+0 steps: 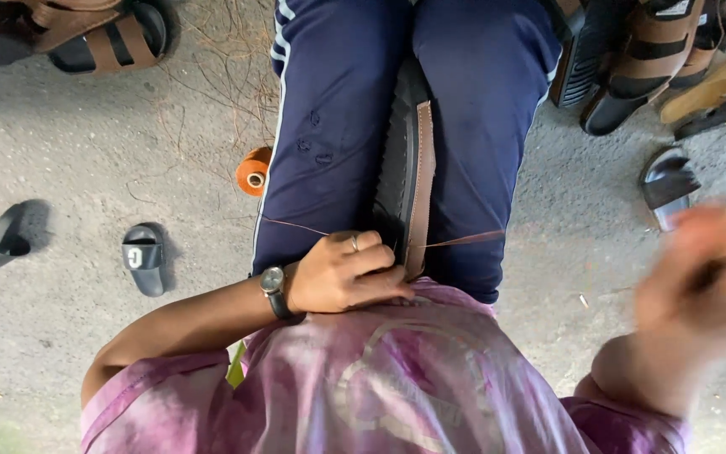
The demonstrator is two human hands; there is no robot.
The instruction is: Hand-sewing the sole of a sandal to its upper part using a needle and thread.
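sandal (405, 168) with a black sole and brown strap stands on edge between the person's knees. left hand (346, 273) is closed on the sandal's near end. right hand (699, 277), blurred, is raised well right of the sandal; its grip cannot be told. thin brown thread (464, 241) crosses the sandal. an orange spool (254, 172) lies left of the sandal.

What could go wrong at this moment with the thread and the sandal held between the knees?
1. The thread looks taut beside the left hand on the sandal; it might cut into the fingers or snap.
2. The right hand is blurred; a hard pull may tug the sandal out from between the knees.
3. The orange spool lies loose on the ground and could roll away.
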